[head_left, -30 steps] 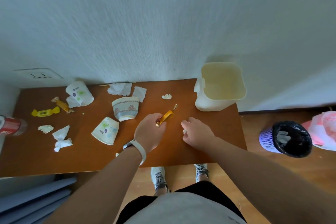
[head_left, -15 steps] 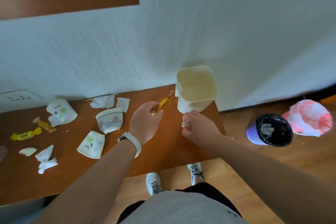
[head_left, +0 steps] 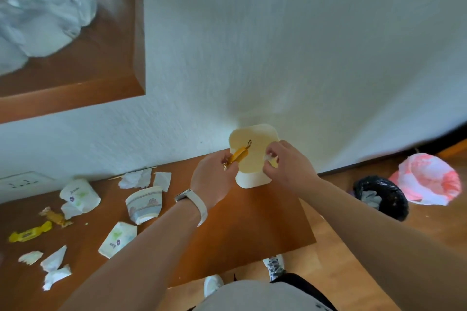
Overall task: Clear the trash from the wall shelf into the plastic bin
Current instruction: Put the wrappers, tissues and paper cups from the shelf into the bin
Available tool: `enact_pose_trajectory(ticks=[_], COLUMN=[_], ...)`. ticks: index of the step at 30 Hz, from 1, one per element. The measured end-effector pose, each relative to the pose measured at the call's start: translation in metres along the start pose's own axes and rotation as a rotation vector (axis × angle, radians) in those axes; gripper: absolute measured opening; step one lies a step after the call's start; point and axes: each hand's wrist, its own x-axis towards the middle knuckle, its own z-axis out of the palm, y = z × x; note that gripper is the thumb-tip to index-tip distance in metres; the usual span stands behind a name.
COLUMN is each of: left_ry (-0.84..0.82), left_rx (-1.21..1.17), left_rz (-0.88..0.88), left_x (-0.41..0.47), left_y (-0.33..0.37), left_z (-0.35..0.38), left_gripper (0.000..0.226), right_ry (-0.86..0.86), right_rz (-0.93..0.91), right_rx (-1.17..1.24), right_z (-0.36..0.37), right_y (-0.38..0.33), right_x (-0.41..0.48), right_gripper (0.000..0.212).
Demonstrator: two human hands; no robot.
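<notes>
both hands are up over the mouth of the cream plastic bin [head_left: 252, 179], which sits at the far right end of the wooden wall shelf [head_left: 252, 222], tight against the white wall. the left hand [head_left: 213, 179], white watch band on its wrist, pinches an orange candy wrapper [head_left: 238, 155] by its near twisted end, and the wrapper pokes out over the bin's open top. the right hand [head_left: 286, 165] is closed around a small white scrap [head_left: 268, 158] at its fingertips, also above the bin opening; what the scrap is, too small to tell. and there's plenty on the shelf to the left: a squashed paper cup with a blue pattern [head_left: 144, 204] near the left forearm, a flattened cup with green and purple print [head_left: 117, 238] nearer the front edge, another floral cup [head_left: 80, 194] back by the wall, crumpled tissues [head_left: 137, 179] along the wall, a yellow candy wrapper [head_left: 30, 231], a gold candy wrapper [head_left: 54, 216] just beside it, and torn white paper bits [head_left: 54, 267] at the front left. down on the floor to the right stands a black-lined basket [head_left: 381, 197] with a pink bag [head_left: 427, 179] just beside it.
</notes>
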Motion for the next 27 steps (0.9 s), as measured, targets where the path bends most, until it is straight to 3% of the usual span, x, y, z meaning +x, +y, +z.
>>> enact_pose_trajectory(ticks=[11,16,19,23,27], left_ry=[-0.041,-0.02,-0.039,-0.034,0.03], left_rx=[0.1,0.076,0.072,0.151,0.257], left_rz=[-0.068,-0.089,-0.059,0.017,0.057], left_x=[0.016,0.018,0.015,0.002,-0.016], left_y=[0.013,0.012,0.004,-0.014,-0.043], left_z=[0.015,0.013,0.006,-0.01,-0.027], left_gripper=[0.013,0.022,0.017,0.033,0.032], right_ry=[-0.159,-0.114,-0.059,-0.074,-0.102], right_rz=[-0.111,-0.139,-0.16,-0.227,-0.33], right_rx=[-0.155,-0.217,-0.236,-0.287,-0.296], right_z=[-0.008,-0.011,-0.012,-0.007,0.007], right_y=[0.02,0.014,0.005,-0.014,-0.042], right_x=[0.025,0.028,0.027,0.025,0.022], right_gripper=[0.028,0.032,0.035,0.037,0.037])
